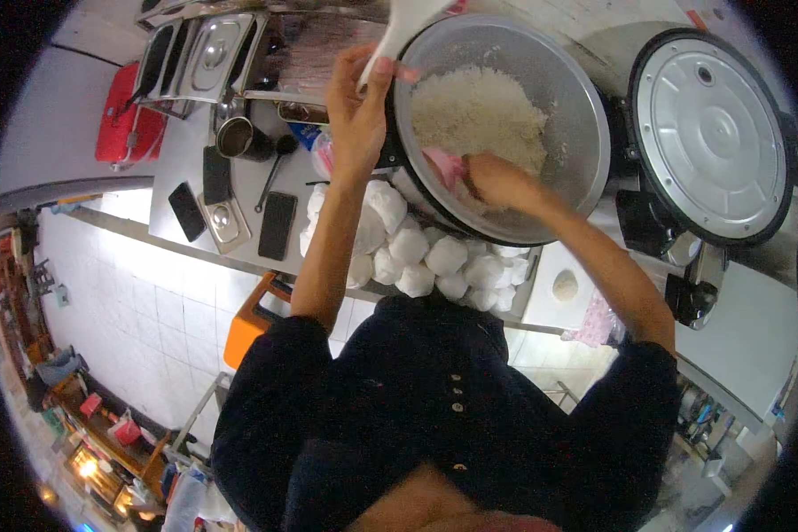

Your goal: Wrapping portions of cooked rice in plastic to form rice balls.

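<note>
A large round metal rice pot (575, 159) holds a mound of cooked rice (479, 110). Over its left rim, my left hand (366, 93) grips a white rice paddle (402, 30) that points up and away. Inside the pot, near the front wall, my right hand (499, 181) is closed on a pink item (447, 166), perhaps a cloth or a scoop; blur hides its shape. White wrapped bundles (409, 246) are heaped between the pot and my body. The round pot lid (708, 133) stands open at the right.
Two phones (278, 225) (187, 211), a small steel lid (226, 223), a ladle (276, 173) and a steel cup (243, 138) lie on the left counter. Steel food pans (216, 56) stand behind them. An orange stool (249, 326) is below the counter. A white board (545, 302) lies right of the bundles.
</note>
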The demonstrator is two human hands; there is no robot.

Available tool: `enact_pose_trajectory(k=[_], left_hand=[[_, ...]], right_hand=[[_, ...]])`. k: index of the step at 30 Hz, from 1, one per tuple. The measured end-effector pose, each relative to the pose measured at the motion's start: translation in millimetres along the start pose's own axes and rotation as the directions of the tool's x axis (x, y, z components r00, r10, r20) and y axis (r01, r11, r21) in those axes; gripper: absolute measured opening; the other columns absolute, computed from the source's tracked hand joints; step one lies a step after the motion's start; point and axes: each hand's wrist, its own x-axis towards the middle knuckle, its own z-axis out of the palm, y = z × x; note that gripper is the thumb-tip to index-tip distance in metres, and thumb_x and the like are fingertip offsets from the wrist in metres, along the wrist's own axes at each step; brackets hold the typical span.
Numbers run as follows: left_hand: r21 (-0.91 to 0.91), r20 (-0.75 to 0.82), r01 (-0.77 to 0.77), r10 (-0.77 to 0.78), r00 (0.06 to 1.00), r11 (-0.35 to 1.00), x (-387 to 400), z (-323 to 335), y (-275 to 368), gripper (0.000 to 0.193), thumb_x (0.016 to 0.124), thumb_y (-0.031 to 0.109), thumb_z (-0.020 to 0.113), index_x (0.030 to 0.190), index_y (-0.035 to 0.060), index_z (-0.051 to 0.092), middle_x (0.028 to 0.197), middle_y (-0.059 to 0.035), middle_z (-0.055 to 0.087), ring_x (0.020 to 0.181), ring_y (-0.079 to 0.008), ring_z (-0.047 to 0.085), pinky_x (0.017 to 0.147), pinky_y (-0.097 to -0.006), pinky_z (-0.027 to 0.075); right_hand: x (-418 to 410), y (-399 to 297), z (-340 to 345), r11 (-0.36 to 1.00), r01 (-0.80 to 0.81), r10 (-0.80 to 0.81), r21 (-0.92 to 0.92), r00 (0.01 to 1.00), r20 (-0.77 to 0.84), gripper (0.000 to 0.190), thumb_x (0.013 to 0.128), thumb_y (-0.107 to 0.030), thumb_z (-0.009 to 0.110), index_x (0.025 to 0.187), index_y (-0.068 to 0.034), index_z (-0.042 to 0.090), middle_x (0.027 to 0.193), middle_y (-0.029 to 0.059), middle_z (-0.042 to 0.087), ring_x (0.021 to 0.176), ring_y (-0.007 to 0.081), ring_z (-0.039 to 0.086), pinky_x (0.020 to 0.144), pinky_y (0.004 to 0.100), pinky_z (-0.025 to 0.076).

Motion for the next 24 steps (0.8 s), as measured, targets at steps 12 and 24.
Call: enact_pose_trajectory(k=[12,24], left_hand=[[-0.100,0.382,0.214,-0.161,0.910,0.972,5.7,-25.0,24.7,0.027,0.098,0.022,0.059,0.118,0.0051,0.051,0.092,-0.0044,0.068,0.079,-0.0079,0.054,0.075,-0.0236,0.043],[0.311,0.305,0.152,-0.250,0.919,0.938,-12.8,-42.2,55.6,0.024,0.100,0.020,0.057,0.116,0.0033,0.052,0.091,0.0009,0.060,0.075,-0.0021,0.047,0.061,-0.0196,0.038]], right_hand=[[-51.0,70.4,-39.9,0.606,-0.140,-0.041,0.783,0.978,0.207,0.040,0.100,-0.025,0.051,0.134,-0.009,0.038,0.085,0.0058,0.055,0.073,0.0083,0.058,0.057,0.0273,0.049],[-21.2,47.2,-37.5,0.960,-0.200,0.277,0.194,0.759,-0.590,0.026,0.096,-0.013,0.050,0.118,0.000,0.053,0.100,0.0293,0.065,0.093,0.0472,0.063,0.080,0.0528,0.050]])
